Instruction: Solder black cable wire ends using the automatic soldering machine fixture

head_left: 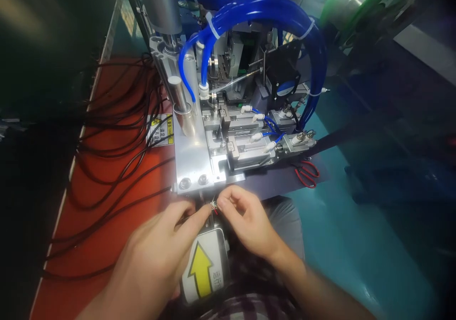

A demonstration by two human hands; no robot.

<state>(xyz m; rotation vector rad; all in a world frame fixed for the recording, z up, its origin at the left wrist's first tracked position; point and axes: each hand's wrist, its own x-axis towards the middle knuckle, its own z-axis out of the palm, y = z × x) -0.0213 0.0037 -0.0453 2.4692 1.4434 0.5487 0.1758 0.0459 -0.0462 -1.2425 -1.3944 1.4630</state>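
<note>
My left hand (pixel 156 253) is closed, thumb and index finger pinching the end of a cable whose fine wires (pixel 213 205), white and red, fan out past the fingertips. Right beside them, the thumb and index finger of my right hand (pixel 247 218) are pinched together at the wire tips. Whatever sits between those right fingertips is too small to make out. Both hands are just in front of a metal machine (pixel 194 163) with a bright steel plate, low over a white panel (pixel 210 248) with a yellow arrow.
Thick blue air hoses (pixel 263 8) arch over the machine's cylinders. Black cables (pixel 117 172) run across an orange-red surface (pixel 96 215) at left. Red-handled pliers (pixel 307 173) lie on a dark mat at right. A green-rimmed spool (pixel 351 1) stands at the upper right.
</note>
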